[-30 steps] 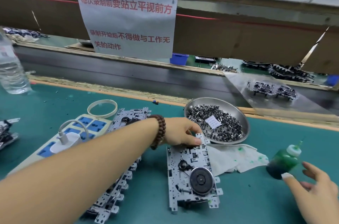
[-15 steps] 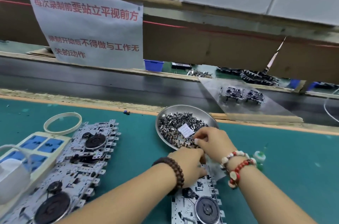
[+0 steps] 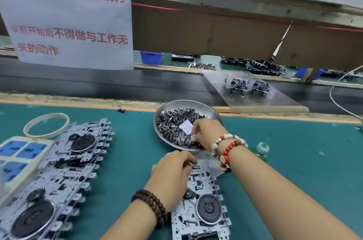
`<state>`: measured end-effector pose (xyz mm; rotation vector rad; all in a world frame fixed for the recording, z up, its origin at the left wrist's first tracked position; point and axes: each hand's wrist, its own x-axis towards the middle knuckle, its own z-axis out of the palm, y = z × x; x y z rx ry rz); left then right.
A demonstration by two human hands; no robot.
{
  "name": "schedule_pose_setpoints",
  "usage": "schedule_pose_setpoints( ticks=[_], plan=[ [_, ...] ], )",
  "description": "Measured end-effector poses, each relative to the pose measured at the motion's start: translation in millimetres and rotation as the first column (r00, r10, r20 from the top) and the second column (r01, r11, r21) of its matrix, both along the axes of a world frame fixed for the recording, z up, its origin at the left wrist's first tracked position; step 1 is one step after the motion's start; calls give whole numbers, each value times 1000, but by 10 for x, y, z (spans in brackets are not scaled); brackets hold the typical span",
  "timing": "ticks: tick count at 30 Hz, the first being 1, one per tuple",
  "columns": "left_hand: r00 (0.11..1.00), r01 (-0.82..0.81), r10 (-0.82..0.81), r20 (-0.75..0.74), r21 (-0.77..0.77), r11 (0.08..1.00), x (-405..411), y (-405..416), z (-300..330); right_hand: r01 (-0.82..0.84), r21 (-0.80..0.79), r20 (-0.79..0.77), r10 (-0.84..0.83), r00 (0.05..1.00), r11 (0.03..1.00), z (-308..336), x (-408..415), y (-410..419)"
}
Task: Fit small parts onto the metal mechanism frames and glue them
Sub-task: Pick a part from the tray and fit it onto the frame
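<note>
A green-covered bench (image 3: 121, 161) is seen in front of a dark conveyor belt (image 3: 98, 82), with a paper notice (image 3: 68, 17) hung above it. A metal bowl (image 3: 214, 111) of small dark parts (image 3: 172, 123) is set near the far edge of the bench, and a row of metal frames (image 3: 64, 171) is laid out to the left beside a power strip (image 3: 13, 153) and a white ring (image 3: 46, 124).

A second ago the right hand (image 3: 206, 133) was held low at the right, near the green glue bottle (image 3: 262, 149); it has since been brought over the bowl, where its fingers are bent down into the parts. Whether a part is already pinched cannot be told. The bottle is left standing on the bench, just right of the right wrist.

The left hand (image 3: 172, 173) has been kept on the far end of the single frame (image 3: 200, 206) lying nearest the person, with its fingers curled over that edge, pressing it down. A white cloth (image 3: 211, 159) is partly seen between the frame and the bowl.

It is judged that gluing has been set aside for now and a fresh part is being fetched for fitting onto the held frame.
</note>
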<state>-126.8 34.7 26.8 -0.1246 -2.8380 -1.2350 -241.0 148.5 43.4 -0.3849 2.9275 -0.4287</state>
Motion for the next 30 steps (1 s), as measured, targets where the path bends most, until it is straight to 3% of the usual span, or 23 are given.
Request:
schedule_pose_setpoints(
  ticks=[4, 9, 17, 22, 27, 30],
  plan=[
    [999, 16, -17, -31, -31, 999, 18, -29, -8, 60, -202, -129, -87, 988, 978, 94, 61, 50],
    [999, 42, -43, -22, -23, 999, 31, -101, -39, 79, -368, -129, -135, 982, 926, 42, 123, 139],
    [992, 122, -122, 5, 35, 992, 94, -207, -106, 101, -562, -15, -132, 991, 821, 41, 254, 162],
    [989, 144, -145, 14, 54, 988, 59, -208, -128, 57, -657, -70, -137, 988, 751, 70, 439, 212],
    [991, 125, -123, -54, 49, 991, 62, -262, -170, 88, -819, 54, -75, 996, 567, 18, 723, 334],
    [987, 142, -142, -78, -1, 990, 68, -283, -175, 109, -832, 114, -25, 993, 543, -68, 886, 409]
  ],
)
